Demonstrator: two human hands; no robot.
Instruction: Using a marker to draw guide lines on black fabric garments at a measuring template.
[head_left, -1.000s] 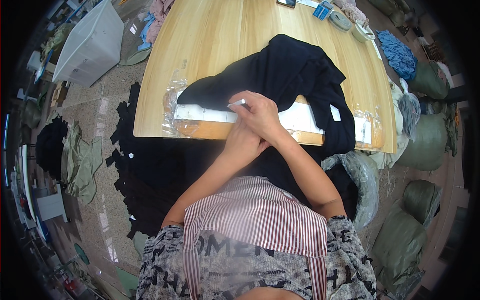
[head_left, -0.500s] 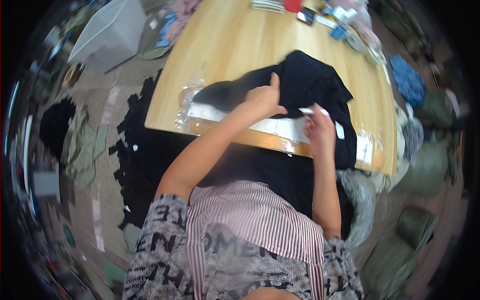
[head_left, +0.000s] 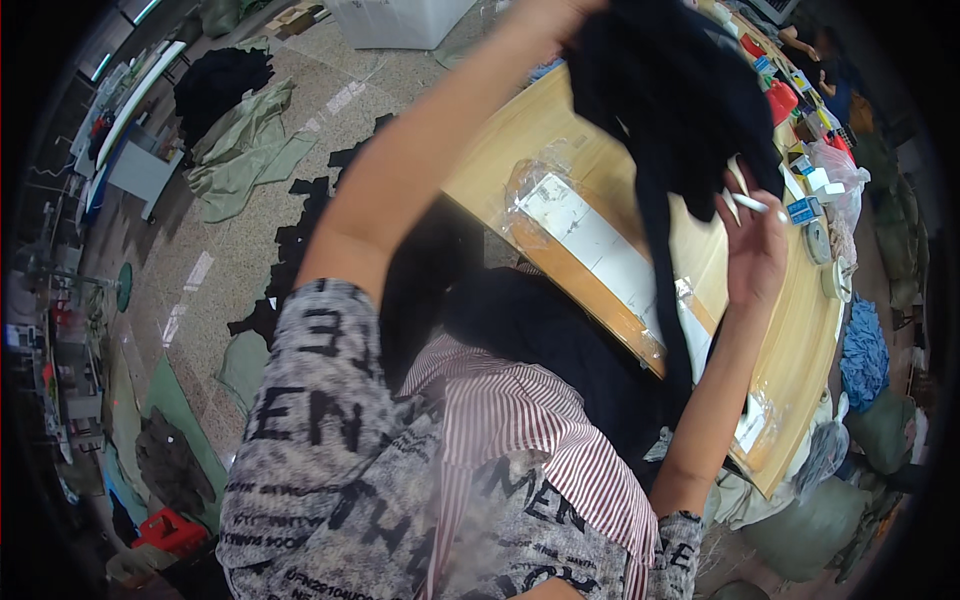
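A dark navy or black garment (head_left: 670, 100) is lifted off the table and hangs down in folds, blurred by motion. My left hand (head_left: 560, 18), raised high at the top edge, grips its upper left part; the fingertips are partly hidden by cloth. A long strip of the cloth drops past the table's front edge. In my right hand (head_left: 755, 245) is a slim white pen-like tool (head_left: 748, 202), held between the fingers against the right side of the garment. A pale pointed piece beside it may belong to the same tool; I cannot tell.
The wooden table (head_left: 500, 160) has a white strip (head_left: 590, 250) taped along its near edge. Small boxes (head_left: 803, 210), tape rolls and a red container (head_left: 780, 100) crowd its right side. More dark cloth lies over my lap. A white bin (head_left: 395, 25) stands beyond, with fabric heaps (head_left: 225, 90) on the floor.
The garment has gone from lying on the table to hanging raised. My left hand, then open with its index finger extended over it, moved up. My right hand also rose. The view turned.
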